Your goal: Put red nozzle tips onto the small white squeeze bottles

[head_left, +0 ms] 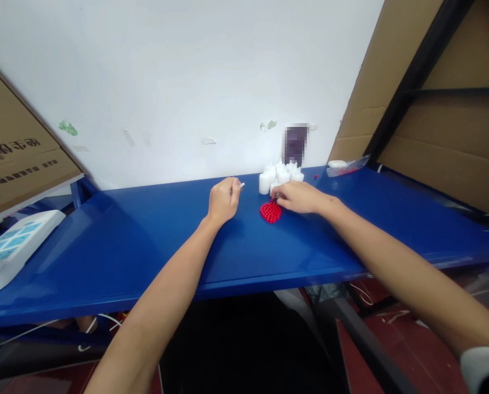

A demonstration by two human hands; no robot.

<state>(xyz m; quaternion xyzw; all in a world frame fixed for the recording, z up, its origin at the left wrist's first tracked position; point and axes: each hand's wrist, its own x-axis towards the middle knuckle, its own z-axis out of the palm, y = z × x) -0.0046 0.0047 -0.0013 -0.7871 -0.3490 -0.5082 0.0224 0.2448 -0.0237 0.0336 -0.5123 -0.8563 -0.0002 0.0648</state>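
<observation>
Through the head camera I get a bright indoor view, evenly lit by soft, cool white light that seems to fall from above. The far wall is palest. The blue tabletop carries a faint sheen toward its left and right ends, while the space beneath sinks to almost black. The white bottles look washed out, their outlines merging; the small red pieces are slightly soft. A coarse pixelated patch sits right of centre, far back. Wide-angle distortion stretches both forearms and leaves the sleeve cuff, near right, blurred.
</observation>
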